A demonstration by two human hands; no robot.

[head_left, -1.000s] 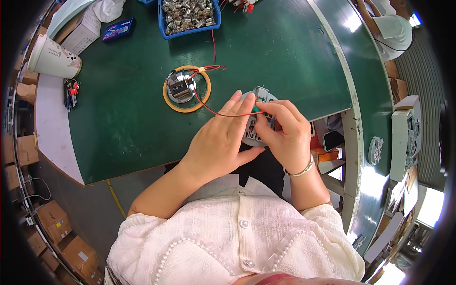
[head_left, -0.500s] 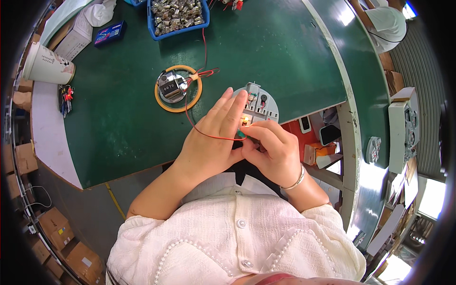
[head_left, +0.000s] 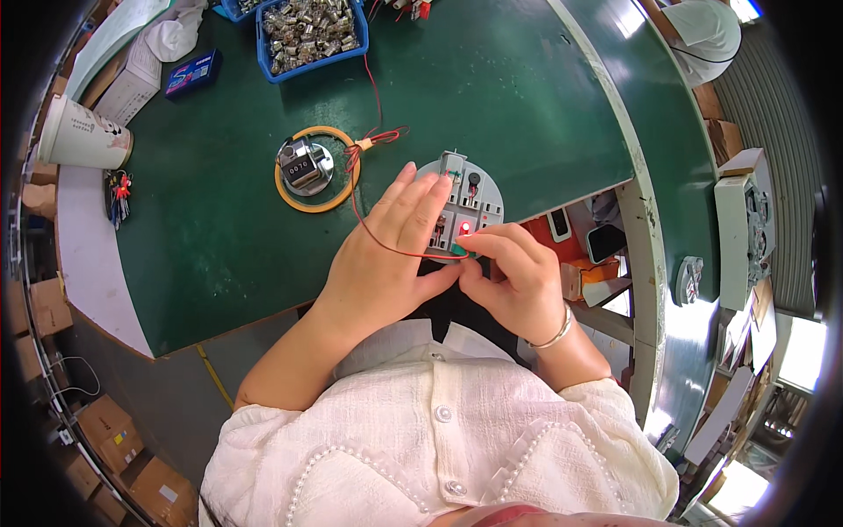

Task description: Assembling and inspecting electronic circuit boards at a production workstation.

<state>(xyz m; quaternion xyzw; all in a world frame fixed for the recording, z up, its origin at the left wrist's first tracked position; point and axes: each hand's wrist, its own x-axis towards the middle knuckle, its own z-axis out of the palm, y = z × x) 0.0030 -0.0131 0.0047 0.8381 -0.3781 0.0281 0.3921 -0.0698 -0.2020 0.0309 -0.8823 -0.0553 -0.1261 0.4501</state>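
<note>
A round grey plastic base (head_left: 492, 195) with small electrical parts lies near the table's front edge. On it a small red lamp (head_left: 465, 228) glows. My left hand (head_left: 386, 250) lies along the base's left side, fingers stretched out over its rim and thumb at its lower edge. My right hand (head_left: 514, 268) is closed, thumb and forefinger pinching a small green connector (head_left: 459, 250) against the base's lower part. From the connector a red wire (head_left: 386, 249) loops back across my left hand. Part of the base is hidden under my fingers.
A tally counter (head_left: 303, 167) sits inside a yellow-tan ring (head_left: 285, 195) left of the base. Behind stands a blue tray (head_left: 360, 48) of small metal-capped bulbs. A paper cup (head_left: 83, 133), a blue box (head_left: 193, 74) and a wire bundle (head_left: 118, 198) are at left.
My right hand has shifted slightly right along the base with the connector. The warm yellow glow is gone, and a red lamp farther right is lit. The view has shifted a little.
</note>
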